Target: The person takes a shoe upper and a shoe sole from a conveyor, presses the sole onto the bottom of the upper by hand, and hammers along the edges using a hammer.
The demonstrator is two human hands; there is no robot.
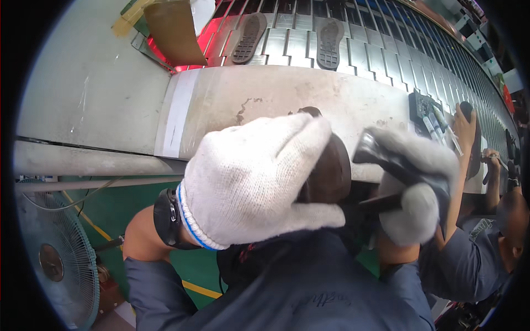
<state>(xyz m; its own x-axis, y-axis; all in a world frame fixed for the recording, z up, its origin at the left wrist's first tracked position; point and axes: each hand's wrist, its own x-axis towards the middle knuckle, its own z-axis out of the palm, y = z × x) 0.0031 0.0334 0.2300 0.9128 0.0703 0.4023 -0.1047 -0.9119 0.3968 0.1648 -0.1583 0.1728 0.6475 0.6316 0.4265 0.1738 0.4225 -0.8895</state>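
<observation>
My left hand [259,176], in a white knitted glove with a blue-edged cuff, lies over a dark brown shoe [334,171] and grips it. The glove hides most of the shoe; its smooth rounded part shows beside the thumb and fingers. To the right, my gloved right hand [411,215] is closed around a dark metal hammer [381,154]. It grips close to the curved head, and the dark handle [381,204] points toward the shoe. The right hand is somewhat blurred. A gap separates hammer head and shoe.
A worn pale work ledge [287,85] runs before me. Beyond it, two shoe soles [251,38] [330,44] lie on a slatted metal conveyor [287,41]. A dark box with pens [425,113] stands at right, near a co-worker's arm [464,143]. A fan [52,262] stands lower left.
</observation>
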